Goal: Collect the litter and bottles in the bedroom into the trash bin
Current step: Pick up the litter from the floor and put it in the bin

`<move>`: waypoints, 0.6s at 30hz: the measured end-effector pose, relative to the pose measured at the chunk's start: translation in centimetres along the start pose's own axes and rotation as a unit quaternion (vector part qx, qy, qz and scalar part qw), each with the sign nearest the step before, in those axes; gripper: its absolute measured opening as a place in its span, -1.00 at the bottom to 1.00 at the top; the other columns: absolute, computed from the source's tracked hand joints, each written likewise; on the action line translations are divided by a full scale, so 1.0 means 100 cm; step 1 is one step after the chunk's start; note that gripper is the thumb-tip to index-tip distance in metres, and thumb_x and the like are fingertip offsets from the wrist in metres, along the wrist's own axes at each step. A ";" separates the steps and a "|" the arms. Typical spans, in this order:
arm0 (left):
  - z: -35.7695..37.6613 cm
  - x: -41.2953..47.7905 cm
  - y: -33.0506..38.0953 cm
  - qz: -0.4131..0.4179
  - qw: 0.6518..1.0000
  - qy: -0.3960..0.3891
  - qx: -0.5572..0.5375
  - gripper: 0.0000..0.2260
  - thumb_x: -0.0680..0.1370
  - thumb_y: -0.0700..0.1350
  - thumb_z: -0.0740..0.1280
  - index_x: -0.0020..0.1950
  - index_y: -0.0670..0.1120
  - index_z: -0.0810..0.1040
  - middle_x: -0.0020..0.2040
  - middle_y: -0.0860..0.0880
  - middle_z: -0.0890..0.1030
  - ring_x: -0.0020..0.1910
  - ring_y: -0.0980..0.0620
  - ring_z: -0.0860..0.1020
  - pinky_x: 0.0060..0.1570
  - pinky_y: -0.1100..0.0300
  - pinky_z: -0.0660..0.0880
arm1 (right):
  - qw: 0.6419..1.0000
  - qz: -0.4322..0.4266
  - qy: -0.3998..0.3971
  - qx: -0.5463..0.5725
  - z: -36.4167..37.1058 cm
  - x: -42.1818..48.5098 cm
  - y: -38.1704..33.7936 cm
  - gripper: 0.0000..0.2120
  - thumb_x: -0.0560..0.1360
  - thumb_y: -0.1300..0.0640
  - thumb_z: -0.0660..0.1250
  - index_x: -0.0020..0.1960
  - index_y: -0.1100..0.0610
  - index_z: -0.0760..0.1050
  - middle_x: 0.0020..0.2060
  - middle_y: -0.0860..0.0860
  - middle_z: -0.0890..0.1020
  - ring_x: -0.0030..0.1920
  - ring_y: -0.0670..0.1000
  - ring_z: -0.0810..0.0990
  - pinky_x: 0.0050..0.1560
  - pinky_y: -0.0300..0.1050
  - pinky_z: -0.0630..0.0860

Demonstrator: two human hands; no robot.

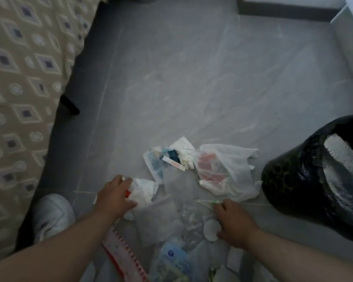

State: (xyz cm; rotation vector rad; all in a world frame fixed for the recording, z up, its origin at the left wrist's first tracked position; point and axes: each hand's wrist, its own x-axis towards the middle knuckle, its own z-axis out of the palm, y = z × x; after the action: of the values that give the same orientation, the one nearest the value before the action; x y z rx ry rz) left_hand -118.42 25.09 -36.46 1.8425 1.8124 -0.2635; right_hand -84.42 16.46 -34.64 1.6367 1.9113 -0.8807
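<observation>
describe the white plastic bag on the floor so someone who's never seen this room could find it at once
Find the black-lined trash bin at the right edge of the view. On the grey floor just to its left lies the white plastic bag. It is the largest crumpled piece there, and something red shows through it, unlike the smaller tissues beside it.

One trash bin (293, 180), one white plastic bag (232, 159), one round cotton pad (212, 231), one white shoe (53, 214), one bed (18, 78). Two crumpled tissues: far tissue (182, 146), near tissue (144, 190). Two blue-printed packets: far packet (154, 165), near packet (171, 259). One red-edged strip (120, 249).
</observation>
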 end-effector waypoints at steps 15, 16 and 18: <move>-0.002 0.010 0.008 0.036 0.990 0.082 -0.113 -0.84 0.41 -0.20 0.39 -0.02 -0.11 0.60 -0.08 -0.11 0.61 -0.05 -0.14 0.56 -0.10 0.09 0.46 | 0.999 0.015 0.034 0.013 0.014 0.007 -0.017 -0.48 0.44 -0.05 0.35 0.32 0.09 0.29 0.26 0.08 0.42 0.26 0.12 0.40 0.22 -0.02 0.36; -0.003 0.010 0.009 0.029 0.988 0.092 -0.117 -0.84 0.42 -0.22 0.38 -0.02 -0.11 0.60 -0.08 -0.12 0.62 -0.06 -0.16 0.57 -0.13 0.10 0.45 | 0.999 0.016 0.030 0.014 0.015 0.008 -0.019 -0.50 0.45 0.00 0.35 0.31 0.10 0.29 0.27 0.09 0.43 0.26 0.13 0.41 0.22 -0.02 0.35; -0.006 0.009 0.010 0.014 0.987 0.111 -0.114 -0.88 0.44 -0.24 0.36 -0.04 -0.15 0.61 -0.09 -0.17 0.63 -0.08 -0.20 0.57 -0.18 0.13 0.39 | 0.998 0.036 0.026 0.041 0.015 0.011 -0.021 -0.58 0.46 0.08 0.34 0.27 0.11 0.32 0.26 0.09 0.45 0.25 0.12 0.43 0.22 -0.04 0.36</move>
State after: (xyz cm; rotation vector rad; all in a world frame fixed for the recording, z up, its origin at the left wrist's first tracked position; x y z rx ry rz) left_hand -117.54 26.23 -36.18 1.7898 1.8723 0.1611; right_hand -86.74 15.91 -36.07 1.7810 1.8591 -0.9065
